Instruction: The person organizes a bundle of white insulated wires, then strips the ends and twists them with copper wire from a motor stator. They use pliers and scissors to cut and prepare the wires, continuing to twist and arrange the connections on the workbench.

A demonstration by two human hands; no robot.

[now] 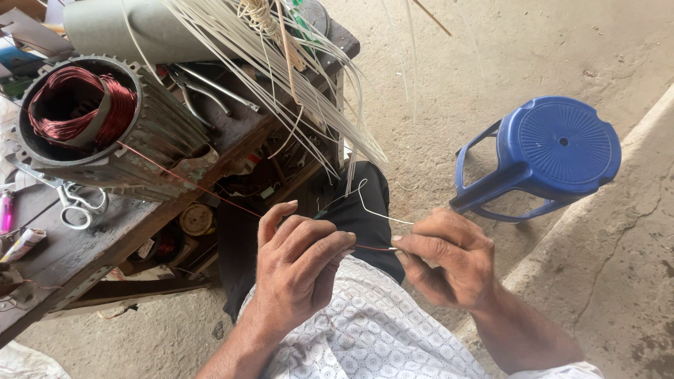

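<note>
Broadly, a rough, pitted concrete floor [491,77] fills the right and far side of the scene, grey and dusty, with a raised concrete edge running along the near right. On the left stands a worn wooden workbench [63,253], dark, scratched and greasy. At its far left end lies a ribbed grey metal motor housing [133,140], round and open-ended, with glossy reddish copper windings [77,105] coiled inside. To the right on the floor sits a blue plastic stool [554,151], its round top moulded with fine radiating grooves. A bundle of thin, pale insulating sleeves [281,77] fans down from the bench's far edge like stiff straws. Metal pliers [203,91] rest on the bench beside the housing, and steel scissors [77,203] lie just in front of it.

Nearest of all, the left hand [298,267] is curled, fingers pressed together around a thin copper wire [189,181] that runs taut from the windings down to it. The right hand [449,256] pinches between thumb and forefinger the red wire's end, which spans the small gap between both hands; a pale sleeve strand [375,210] curls up from that pinch.
</note>
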